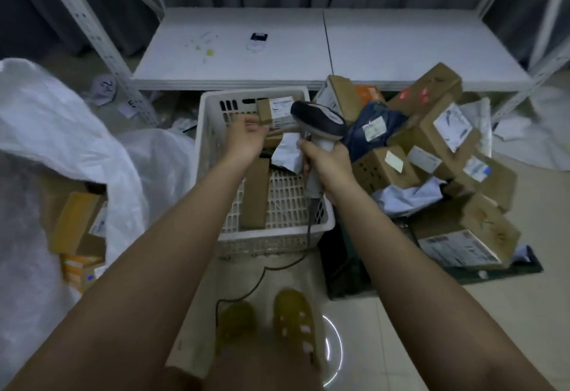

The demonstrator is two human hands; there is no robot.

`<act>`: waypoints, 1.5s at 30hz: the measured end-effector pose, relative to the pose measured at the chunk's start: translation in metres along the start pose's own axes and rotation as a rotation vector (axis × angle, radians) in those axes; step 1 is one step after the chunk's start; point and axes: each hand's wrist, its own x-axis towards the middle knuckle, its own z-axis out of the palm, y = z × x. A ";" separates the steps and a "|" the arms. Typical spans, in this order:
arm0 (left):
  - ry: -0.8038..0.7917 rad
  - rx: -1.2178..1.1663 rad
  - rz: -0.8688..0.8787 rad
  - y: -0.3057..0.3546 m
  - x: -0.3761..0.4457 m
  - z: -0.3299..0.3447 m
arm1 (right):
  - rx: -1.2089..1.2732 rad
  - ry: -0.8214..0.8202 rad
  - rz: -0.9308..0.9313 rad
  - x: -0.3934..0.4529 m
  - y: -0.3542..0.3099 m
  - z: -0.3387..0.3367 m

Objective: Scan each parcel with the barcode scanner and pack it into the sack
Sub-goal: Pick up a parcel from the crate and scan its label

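- Head view, nearest: two bare forearms reach forward from the bottom edge; between them, feet in yellow-green slippers (294, 319) on a tiled floor (462, 313).
- A dark cable (246, 290) runs across the floor by the feet and up toward the basket's near right corner.
- Right hand (327, 168) is clenched around the handle of the barcode scanner (319, 131); the scanner's dark head points far-left, toward the held parcel.
- Left hand (245, 137) holds a small cardboard parcel (277, 111) over the far part of the basket, fingers curled at its near-left edge; white label faces up. Exact finger contact is blurred.
- White plastic basket (212, 131) sits centre on the floor, under both hands; inside it, a long brown box (254, 193) stands on end and a white poly mailer (290, 153) lies just beside the scanner hand.
- White woven sack (61, 119) lies open on the left; boxes (72, 224) already lie inside, yellow-brown and orange ones visible.
- Right of the basket: a heap of parcels (438, 144), mostly brown cartons with white labels, plus a dark blue mailer (374, 127).
- Far: low white shelf board (401, 48) on a metal rack, with a small dark-and-white item (257, 40) on it; grey curtain behind.
- Paper scraps with handwritten numbers (105, 88) lie on the floor at far left, near the rack upright.
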 end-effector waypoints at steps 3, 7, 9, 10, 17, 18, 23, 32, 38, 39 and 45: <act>0.009 0.031 -0.062 -0.017 0.065 0.028 | 0.008 -0.022 -0.037 0.055 -0.004 0.017; -0.048 0.056 -0.129 -0.051 0.136 0.060 | -0.009 -0.058 -0.079 0.122 0.017 0.040; -0.065 0.052 -0.123 -0.068 0.162 0.071 | -0.009 -0.026 -0.042 0.150 0.034 0.052; -0.063 0.052 -0.113 -0.076 0.174 0.076 | 0.000 -0.002 -0.020 0.164 0.044 0.057; -0.112 0.377 0.098 -0.107 0.236 0.090 | 0.124 0.132 0.079 0.222 0.089 0.085; -0.141 0.444 0.095 -0.111 0.247 0.090 | 0.134 0.136 0.095 0.227 0.090 0.086; -0.287 0.618 0.100 -0.119 0.294 0.092 | 0.175 0.125 0.162 0.242 0.091 0.082; -0.127 0.595 0.053 -0.147 0.287 0.091 | 0.217 0.160 0.151 0.238 0.100 0.091; 0.043 0.370 -0.139 -0.160 0.234 0.074 | 0.193 0.137 0.152 0.190 0.090 0.102; 0.048 0.375 -0.120 -0.156 0.221 0.069 | 0.193 0.138 0.143 0.179 0.084 0.101; 0.119 0.324 -0.009 -0.107 0.120 0.028 | 0.215 0.160 0.019 0.070 0.040 0.073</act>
